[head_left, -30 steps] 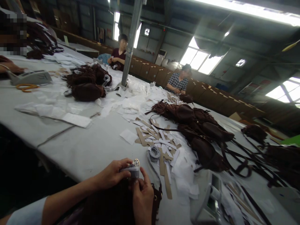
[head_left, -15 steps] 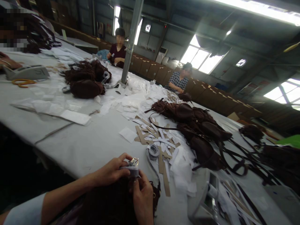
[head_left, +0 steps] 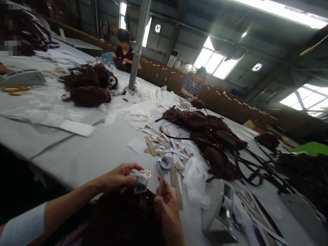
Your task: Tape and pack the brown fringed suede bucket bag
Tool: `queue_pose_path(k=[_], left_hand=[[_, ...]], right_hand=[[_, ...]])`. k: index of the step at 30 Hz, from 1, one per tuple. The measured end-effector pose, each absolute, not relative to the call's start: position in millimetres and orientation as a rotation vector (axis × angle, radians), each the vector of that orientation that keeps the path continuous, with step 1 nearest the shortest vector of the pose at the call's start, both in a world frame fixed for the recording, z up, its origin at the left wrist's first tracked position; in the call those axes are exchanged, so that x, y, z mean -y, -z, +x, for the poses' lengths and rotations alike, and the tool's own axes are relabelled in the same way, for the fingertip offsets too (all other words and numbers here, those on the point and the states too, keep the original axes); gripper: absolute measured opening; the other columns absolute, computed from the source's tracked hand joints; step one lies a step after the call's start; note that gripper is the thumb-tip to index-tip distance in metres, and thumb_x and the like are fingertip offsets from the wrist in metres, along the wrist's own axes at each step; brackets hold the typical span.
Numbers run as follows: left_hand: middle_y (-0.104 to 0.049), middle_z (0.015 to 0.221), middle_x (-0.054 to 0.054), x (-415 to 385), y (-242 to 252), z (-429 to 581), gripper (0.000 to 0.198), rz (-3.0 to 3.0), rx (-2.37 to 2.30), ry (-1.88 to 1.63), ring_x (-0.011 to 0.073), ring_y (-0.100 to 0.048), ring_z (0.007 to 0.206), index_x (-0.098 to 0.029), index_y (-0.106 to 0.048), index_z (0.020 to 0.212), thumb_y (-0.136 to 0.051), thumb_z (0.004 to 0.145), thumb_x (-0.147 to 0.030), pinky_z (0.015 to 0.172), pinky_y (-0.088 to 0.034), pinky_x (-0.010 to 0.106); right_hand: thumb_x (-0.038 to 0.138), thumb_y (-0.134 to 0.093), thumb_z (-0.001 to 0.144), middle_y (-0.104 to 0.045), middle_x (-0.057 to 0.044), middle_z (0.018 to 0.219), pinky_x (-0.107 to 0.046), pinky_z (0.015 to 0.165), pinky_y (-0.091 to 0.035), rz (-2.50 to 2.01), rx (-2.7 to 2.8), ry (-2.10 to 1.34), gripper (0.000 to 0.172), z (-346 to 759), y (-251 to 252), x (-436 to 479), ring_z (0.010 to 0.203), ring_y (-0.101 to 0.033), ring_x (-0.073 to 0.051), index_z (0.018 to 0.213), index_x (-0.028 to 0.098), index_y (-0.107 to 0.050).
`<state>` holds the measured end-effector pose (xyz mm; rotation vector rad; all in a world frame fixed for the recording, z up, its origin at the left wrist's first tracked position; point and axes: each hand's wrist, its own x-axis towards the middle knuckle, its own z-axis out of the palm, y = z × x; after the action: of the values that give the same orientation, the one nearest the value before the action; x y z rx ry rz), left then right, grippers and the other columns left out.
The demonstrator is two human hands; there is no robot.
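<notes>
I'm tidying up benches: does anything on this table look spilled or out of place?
Yes: the flat beige and white card strips beside the dark brown, fringed leather-like bags. They lie crisscrossed in a loose heap on the pale grey tabletop, so they look spilled, though they may be scrap. I see no clear damage.

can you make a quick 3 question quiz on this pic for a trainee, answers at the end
1. Which hand holds the wrapped piece with the gold buckle?
2. True or false: the orange-handled scissors lie on the table.
3. The grey coil lies beside: a) the scissors; b) the metal pole; c) the white and brown strips.

Key: 1. The left hand. 2. True. 3. c.
</notes>
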<state>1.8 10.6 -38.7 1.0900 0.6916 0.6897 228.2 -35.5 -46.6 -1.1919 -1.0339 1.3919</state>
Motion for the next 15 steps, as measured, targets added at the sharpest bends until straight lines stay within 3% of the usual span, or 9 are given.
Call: queue_pose_path(k=[3,6,11,15], left_hand=[[-0.062,0.071,0.0,-11.6,35.0,1.8,0.052,1.087,-0.642,-0.628,0.0026,-0.042,0.038,-0.014,-0.05,0.118,-0.068,0.077,-0.042,0.035,-0.029,0.013],[-0.065,0.081,0.002,-13.1,34.1,1.9,0.051,1.1,-0.683,-0.636,0.0021,-0.043,0.04,-0.016,-0.05,0.119,-0.066,0.078,-0.042,0.037,-0.03,0.013],[-0.062,0.076,-0.001,-13.7,32.2,5.9,0.044,1.136,-0.733,-0.607,0.003,-0.044,0.042,-0.016,-0.054,0.112,-0.066,0.078,-0.04,0.037,-0.029,0.013],[-0.064,0.088,0.002,-12.8,33.4,9.6,0.044,1.066,-0.747,-0.684,0.0056,-0.05,0.053,-0.016,-0.058,0.104,-0.075,0.07,-0.037,0.043,-0.038,0.014]], right_hand=[[0.058,-0.074,0.064,-0.044,0.008,0.061,-0.018,0.039,-0.027,-1.081,0.915,-1.571,0.066,211.8,41.9,32.3,0.043,-0.032,-0.005,0.114,0.017,-0.057],[0.048,-0.077,0.064,-0.052,0.005,0.065,-0.019,0.042,-0.031,-1.131,0.973,-1.587,0.056,196.2,40.6,35.1,0.046,-0.039,-0.006,0.108,0.017,-0.061],[0.037,-0.063,0.078,-0.068,-0.003,0.079,-0.025,0.058,-0.046,-1.341,1.206,-1.238,0.031,184.0,37.1,40.6,0.068,-0.059,-0.018,0.1,0.016,-0.066],[0.033,-0.056,0.084,-0.071,-0.004,0.085,-0.028,0.071,-0.049,-1.46,1.405,-0.948,0.024,187.5,34.6,40.3,0.08,-0.064,-0.021,0.099,0.019,-0.069]])
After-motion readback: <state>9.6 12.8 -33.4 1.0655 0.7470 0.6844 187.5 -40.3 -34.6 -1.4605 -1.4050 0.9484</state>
